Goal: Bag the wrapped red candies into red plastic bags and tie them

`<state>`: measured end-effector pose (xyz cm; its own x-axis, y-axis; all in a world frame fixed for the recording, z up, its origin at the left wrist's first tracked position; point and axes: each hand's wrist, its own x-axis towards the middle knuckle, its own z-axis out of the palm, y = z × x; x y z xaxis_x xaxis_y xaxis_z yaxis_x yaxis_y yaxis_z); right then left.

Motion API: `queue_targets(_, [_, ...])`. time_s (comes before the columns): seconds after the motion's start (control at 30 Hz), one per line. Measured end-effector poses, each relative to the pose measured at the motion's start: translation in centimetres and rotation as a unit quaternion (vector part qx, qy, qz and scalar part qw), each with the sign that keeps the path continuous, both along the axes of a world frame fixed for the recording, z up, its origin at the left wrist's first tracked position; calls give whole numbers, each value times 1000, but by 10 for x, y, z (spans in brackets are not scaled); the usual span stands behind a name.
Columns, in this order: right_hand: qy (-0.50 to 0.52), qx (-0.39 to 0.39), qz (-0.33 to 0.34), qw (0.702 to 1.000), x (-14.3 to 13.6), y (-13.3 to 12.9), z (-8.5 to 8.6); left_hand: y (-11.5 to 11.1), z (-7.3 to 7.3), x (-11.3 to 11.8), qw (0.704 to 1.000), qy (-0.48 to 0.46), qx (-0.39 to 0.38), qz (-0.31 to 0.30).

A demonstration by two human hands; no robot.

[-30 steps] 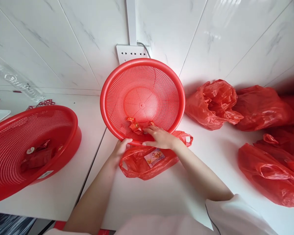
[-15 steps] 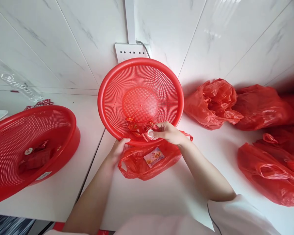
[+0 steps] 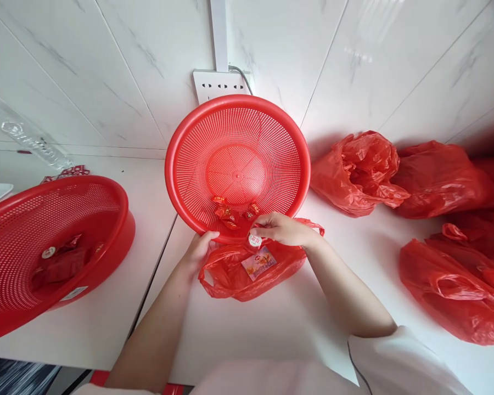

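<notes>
right hand: drawn back to basket rim; white-labelled packet: now over bag

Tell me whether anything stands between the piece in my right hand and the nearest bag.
Nothing visible does. Your right hand holds the white-labelled piece at the near rim of the basket, by the red bag, where a printed card shows.

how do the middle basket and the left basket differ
The middle basket has the left hand on its rim; the left basket has neither hand on it. The left basket bears a white label; the middle basket shows none. Both are red mesh and hold red packets.
</notes>
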<state>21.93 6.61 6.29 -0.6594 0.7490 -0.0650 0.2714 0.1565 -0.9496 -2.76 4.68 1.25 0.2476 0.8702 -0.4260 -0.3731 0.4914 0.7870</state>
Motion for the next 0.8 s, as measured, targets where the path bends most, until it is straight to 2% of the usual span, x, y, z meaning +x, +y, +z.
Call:
queue_targets(0.07, [-27,-27,70,997,1,-2,1,0,0,0,1000,1,3,-6])
queue_targets(0.13, [-47,-19,94,994,-1,-4,0,0,-1,-1,1000,6,7,-6])
queue_targets(0.2, [-59,62,34,996,-7,-4,-3,0,-2,-1,1000,21,11,-1])
queue_targets(0.27, [-66,166,-42,983,-16,-4,-10,-1,-4,0,999,39,10,0])
queue_targets(0.3, [-67,205,-59,975,-21,-4,-14,-1,-5,1,999,46,11,-2])
queue_targets(0.4, [-79,267,-29,960,-34,-4,-28,-2,-7,3,998,63,22,-6])
queue_targets(0.53, [-117,302,4,946,-38,-6,-35,-1,-7,6,997,69,38,7])
queue_targets(0.8, [-159,305,-10,939,-28,-7,-22,0,1,8,998,55,23,22])
